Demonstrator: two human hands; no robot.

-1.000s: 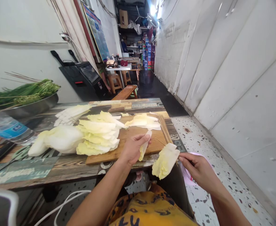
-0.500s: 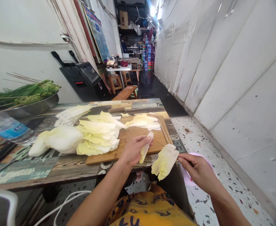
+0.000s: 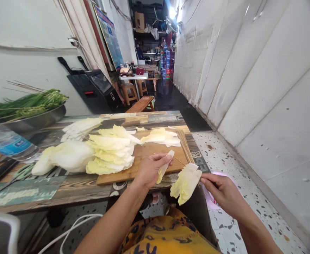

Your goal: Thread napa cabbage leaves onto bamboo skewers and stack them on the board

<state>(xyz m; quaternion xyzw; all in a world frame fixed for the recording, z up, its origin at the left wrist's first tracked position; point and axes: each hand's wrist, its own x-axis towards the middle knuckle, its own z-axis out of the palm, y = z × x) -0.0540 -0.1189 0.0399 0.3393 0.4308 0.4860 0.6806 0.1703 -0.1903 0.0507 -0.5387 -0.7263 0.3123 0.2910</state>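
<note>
My left hand (image 3: 151,168) is closed on a narrow piece of napa cabbage leaf (image 3: 165,165) above the front edge of the cutting board (image 3: 155,150). A thin bamboo skewer (image 3: 180,161) spans from this piece to a wider cabbage leaf (image 3: 185,181), which hangs threaded on it. At the right edge of that leaf, my right hand (image 3: 221,190) pinches the skewer; the fingers partly hide its end. Stacked cabbage leaves (image 3: 112,150) overlap the board's left side, and more cut leaves (image 3: 161,137) lie at its back.
Loose skewers (image 3: 185,144) lie along the board's right edge. Left on the table are a cabbage head (image 3: 70,157), scissors (image 3: 24,171), a water bottle (image 3: 12,144) and a metal bowl (image 3: 44,118) of skewered greens. A wooden bench (image 3: 140,104) stands beyond the table.
Both hands have shifted very slightly, the left piece moving a little right and down. The hanging leaf has turned a little. Both grips stay the same.
</note>
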